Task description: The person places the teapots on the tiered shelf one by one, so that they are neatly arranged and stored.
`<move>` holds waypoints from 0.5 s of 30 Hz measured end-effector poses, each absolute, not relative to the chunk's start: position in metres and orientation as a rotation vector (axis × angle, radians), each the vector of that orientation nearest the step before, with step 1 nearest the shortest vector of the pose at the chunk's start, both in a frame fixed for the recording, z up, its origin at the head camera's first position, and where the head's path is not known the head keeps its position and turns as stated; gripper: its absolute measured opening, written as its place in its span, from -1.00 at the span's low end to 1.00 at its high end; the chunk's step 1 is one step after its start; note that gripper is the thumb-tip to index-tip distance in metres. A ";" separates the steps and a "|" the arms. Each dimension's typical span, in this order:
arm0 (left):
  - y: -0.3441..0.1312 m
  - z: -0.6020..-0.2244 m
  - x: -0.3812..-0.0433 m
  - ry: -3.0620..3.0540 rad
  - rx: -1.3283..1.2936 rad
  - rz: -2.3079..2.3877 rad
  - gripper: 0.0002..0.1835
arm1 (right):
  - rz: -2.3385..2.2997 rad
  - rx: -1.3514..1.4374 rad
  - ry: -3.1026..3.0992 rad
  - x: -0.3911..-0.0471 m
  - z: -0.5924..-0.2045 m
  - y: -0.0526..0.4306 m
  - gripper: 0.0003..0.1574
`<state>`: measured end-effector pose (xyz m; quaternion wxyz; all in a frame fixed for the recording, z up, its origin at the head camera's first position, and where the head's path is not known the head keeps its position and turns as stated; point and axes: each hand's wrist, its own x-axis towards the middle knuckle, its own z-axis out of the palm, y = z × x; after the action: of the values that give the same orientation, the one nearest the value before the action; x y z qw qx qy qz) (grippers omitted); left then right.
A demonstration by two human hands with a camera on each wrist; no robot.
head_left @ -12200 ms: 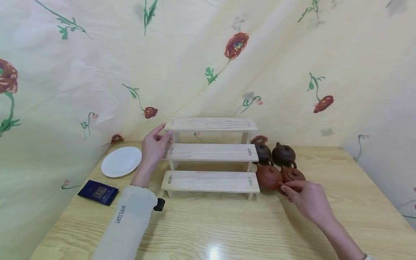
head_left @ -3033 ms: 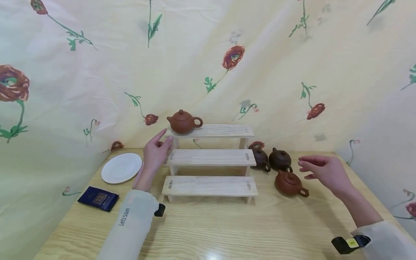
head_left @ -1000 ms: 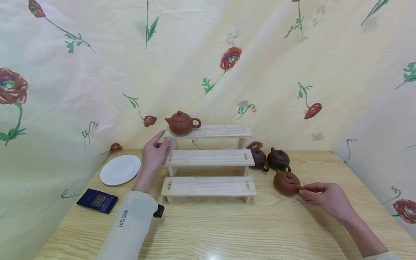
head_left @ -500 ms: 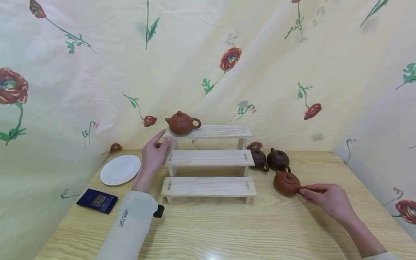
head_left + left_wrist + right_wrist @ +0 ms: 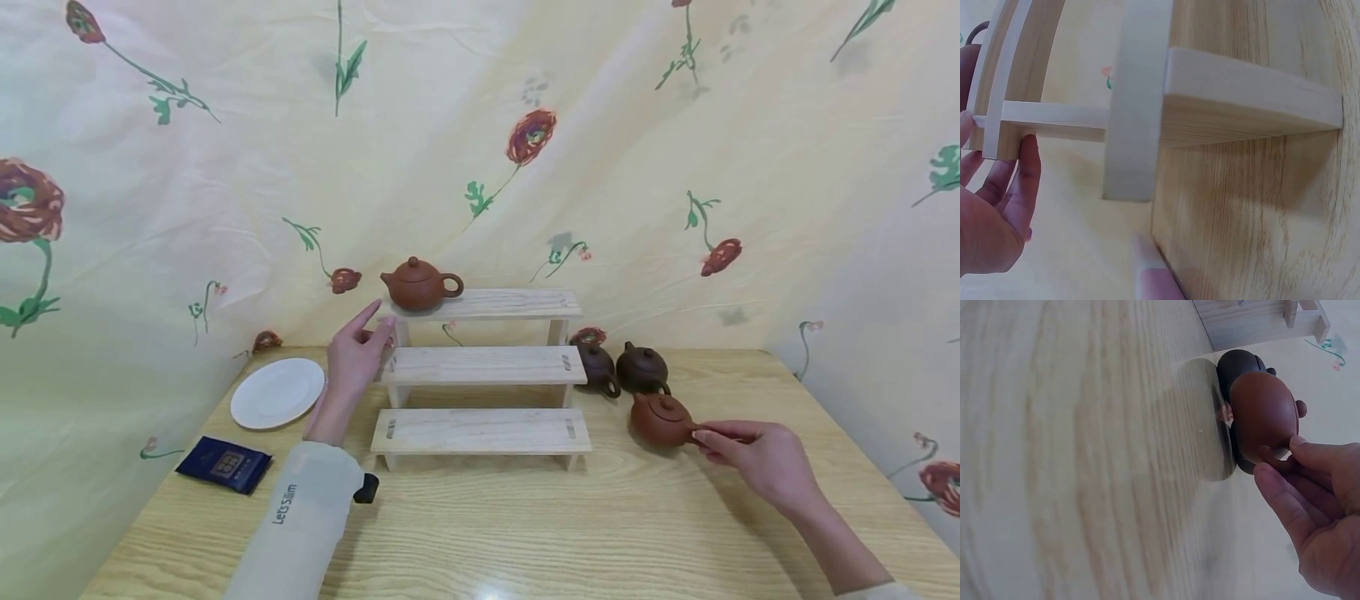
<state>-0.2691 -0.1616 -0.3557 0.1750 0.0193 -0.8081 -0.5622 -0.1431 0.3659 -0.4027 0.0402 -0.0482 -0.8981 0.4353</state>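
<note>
On the right, my right hand (image 5: 768, 462) pinches the handle of a red-brown clay teapot (image 5: 662, 421) between thumb and fingers. The right wrist view shows the same teapot (image 5: 1264, 415) from its handle side; whether its base touches the table I cannot tell. My left hand (image 5: 356, 350) holds the left end of the top board of a three-tier wooden shelf (image 5: 487, 365). In the left wrist view, the fingers of this hand (image 5: 997, 215) lie under the board's end. Another red-brown teapot (image 5: 415, 285) stands on the top tier at the left, spout left.
Two dark brown teapots, one nearer the shelf (image 5: 597, 367) and one beside it (image 5: 642, 369), stand behind the gripped teapot. Left of the shelf lie a white plate (image 5: 277, 393) and a dark blue packet (image 5: 225, 464). A flowered cloth (image 5: 450, 150) hangs behind the table.
Over the longer span, one red-brown teapot went from the right of the shelf to its top tier. The right hand then took the other's handle; that teapot has barely shifted. Left hand stays put.
</note>
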 end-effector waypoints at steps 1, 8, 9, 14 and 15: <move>-0.162 -0.356 -0.269 -2.290 0.060 -1.599 -0.43 | 1.336 -0.138 -2.744 -0.143 -0.403 0.366 -0.56; -0.163 -0.356 -0.269 -2.289 0.044 -1.588 -0.43 | 1.390 -0.091 -2.725 -0.147 -0.400 0.365 -0.53; -0.163 -0.356 -0.269 -2.291 0.043 -1.589 -0.43 | 1.397 -0.087 -2.724 -0.148 -0.399 0.365 -0.52; -0.163 -0.357 -0.270 -2.305 0.032 -1.580 -0.42 | 1.465 -0.062 -2.689 -0.153 -0.392 0.364 -0.49; -0.163 -0.357 -0.270 -2.304 0.032 -1.580 -0.43 | 1.472 -0.059 -2.685 -0.154 -0.391 0.363 -0.48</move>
<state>-0.2698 -0.1632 -0.3569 0.1731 0.0114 -0.8122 -0.5570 -0.1541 0.3630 -0.3905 0.0396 -0.0193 -0.8761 0.4802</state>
